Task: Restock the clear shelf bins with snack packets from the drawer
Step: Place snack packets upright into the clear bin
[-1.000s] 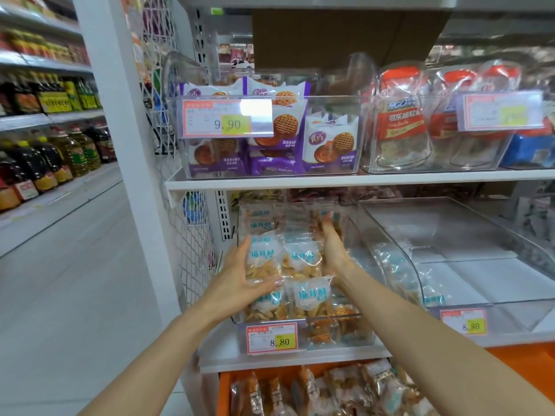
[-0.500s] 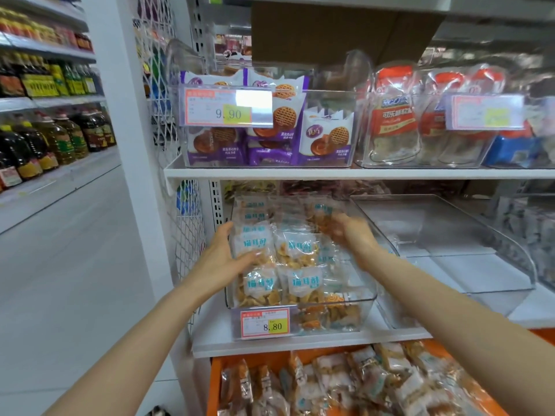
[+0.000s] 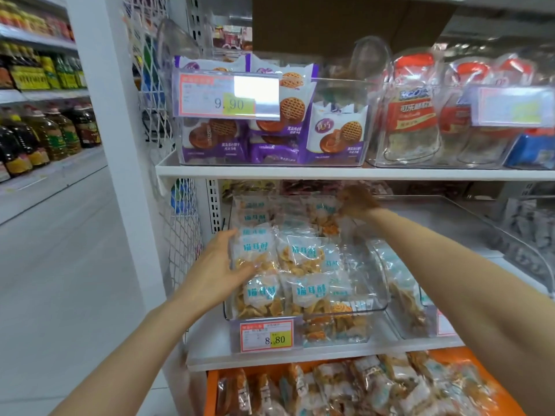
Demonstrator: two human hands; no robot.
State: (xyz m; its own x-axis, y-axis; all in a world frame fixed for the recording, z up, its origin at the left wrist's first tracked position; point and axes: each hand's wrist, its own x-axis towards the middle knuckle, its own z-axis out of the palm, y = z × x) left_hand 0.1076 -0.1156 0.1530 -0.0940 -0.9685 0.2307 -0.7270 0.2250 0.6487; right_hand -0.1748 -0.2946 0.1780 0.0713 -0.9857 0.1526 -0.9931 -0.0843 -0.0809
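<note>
Now, left hand (image 3: 220, 267): open, fingers straight and together, laid against the left edge of the stacked snack packets (image 3: 306, 256); thumb across the front of one packet.
Right hand (image 3: 357, 202): reaching to the back of the stack and touching the rear packets; blurred, so whether its fingers grip or lie flat cannot be told.
Packets: piled in rows inside a clear bin (image 3: 374, 309); white-and-clear wrappers with blue lettering, golden snacks showing through.
Bin: sits on the lower white shelf (image 3: 330, 354), with a price tag (image 3: 266, 336) reading 8.80 on its front.
Drawer (image 3: 212, 385): orange, pulled out beneath the shelf, heaped with more wrapped snacks.
Neighbouring bin (image 3: 510, 235): clear, just to the right, with a few packets at its near-left side.
Upper shelf: purple biscuit packs (image 3: 336, 136) in a bin tagged 9.90; red-topped bags (image 3: 411, 124) beside it.
Aisle: pale floor (image 3: 60, 280) at left, oil bottles (image 3: 45, 139) lined up on the far shelving.
</note>
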